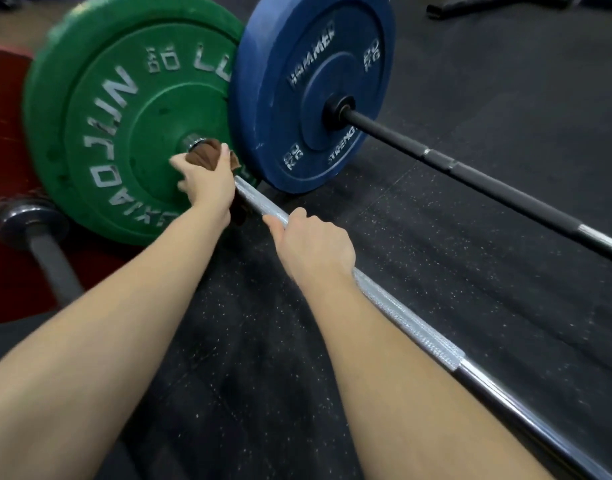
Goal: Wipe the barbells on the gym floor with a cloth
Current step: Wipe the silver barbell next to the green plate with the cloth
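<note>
Head view: silver barbell (408, 320) flat on gym floor (263, 341), long axis from green plate (100, 126) hub down toward lower right. Left hand (207, 178) clenched round brown cloth (207, 155) on the shaft at that hub. Right hand (311, 244) curled over the shaft, just down-bar from green plate. Black barbell (470, 171) with blue plate (297, 81) beyond green plate, roughly parallel.

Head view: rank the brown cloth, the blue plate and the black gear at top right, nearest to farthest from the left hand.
1. The brown cloth: gripped in the left hand, at the hub of the green plate.
2. The blue plate: just right of it.
3. The black gear: far back, top right.
</note>
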Available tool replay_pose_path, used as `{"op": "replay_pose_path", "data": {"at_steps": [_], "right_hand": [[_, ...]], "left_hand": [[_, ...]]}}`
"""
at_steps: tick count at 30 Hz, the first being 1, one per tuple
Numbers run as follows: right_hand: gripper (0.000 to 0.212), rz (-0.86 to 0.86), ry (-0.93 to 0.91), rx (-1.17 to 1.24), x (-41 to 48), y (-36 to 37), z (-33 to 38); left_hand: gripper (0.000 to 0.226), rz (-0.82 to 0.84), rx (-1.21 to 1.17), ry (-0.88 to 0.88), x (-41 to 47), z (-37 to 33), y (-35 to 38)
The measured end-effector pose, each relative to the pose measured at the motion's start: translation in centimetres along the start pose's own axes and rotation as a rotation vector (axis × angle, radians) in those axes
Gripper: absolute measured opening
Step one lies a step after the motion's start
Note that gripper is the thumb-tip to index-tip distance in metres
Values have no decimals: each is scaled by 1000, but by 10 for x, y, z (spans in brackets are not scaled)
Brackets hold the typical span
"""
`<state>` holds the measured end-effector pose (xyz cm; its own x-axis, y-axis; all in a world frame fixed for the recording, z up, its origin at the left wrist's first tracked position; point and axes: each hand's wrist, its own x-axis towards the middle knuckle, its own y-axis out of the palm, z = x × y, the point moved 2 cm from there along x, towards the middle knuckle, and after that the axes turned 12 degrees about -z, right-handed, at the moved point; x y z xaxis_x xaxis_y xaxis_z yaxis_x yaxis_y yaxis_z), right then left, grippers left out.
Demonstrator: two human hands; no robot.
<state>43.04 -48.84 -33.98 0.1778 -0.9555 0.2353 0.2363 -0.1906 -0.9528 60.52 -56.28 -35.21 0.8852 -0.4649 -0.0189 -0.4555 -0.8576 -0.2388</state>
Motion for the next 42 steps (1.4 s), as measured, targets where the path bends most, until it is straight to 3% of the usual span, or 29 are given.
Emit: {"op": "replay_pose_path", "data": {"at_steps": [7, 12, 18, 23, 29, 34, 38, 40, 42], "right_hand": [[53, 7, 17, -2, 0, 0, -1], [54, 60, 17, 11, 0, -3, -2], [51, 341, 83, 190, 9, -9, -8], [46, 275, 39, 152, 4, -8, -9], [54, 341, 81, 198, 5, -15, -9], [47, 306, 68, 169, 3, -13, -11], [45, 302, 42, 161, 0, -12, -12], [44, 344, 27, 175, 1, -12, -15], [47, 380, -14, 201, -3, -16, -20]], "left_hand": [[62, 39, 78, 89, 14, 2, -2], [79, -36, 109, -9, 23, -18, 6], [58, 57, 125, 73, 17, -1, -9], [59, 48, 85, 110, -11, 8, -8], [54, 40, 67, 155, 0, 14, -10], [72, -8, 81, 47, 26, -9, -10], [61, -20, 22, -9, 17, 1, -12], [55, -115, -51, 101, 5, 3, -22], [54, -175, -112, 364, -10, 0, -34]]}}
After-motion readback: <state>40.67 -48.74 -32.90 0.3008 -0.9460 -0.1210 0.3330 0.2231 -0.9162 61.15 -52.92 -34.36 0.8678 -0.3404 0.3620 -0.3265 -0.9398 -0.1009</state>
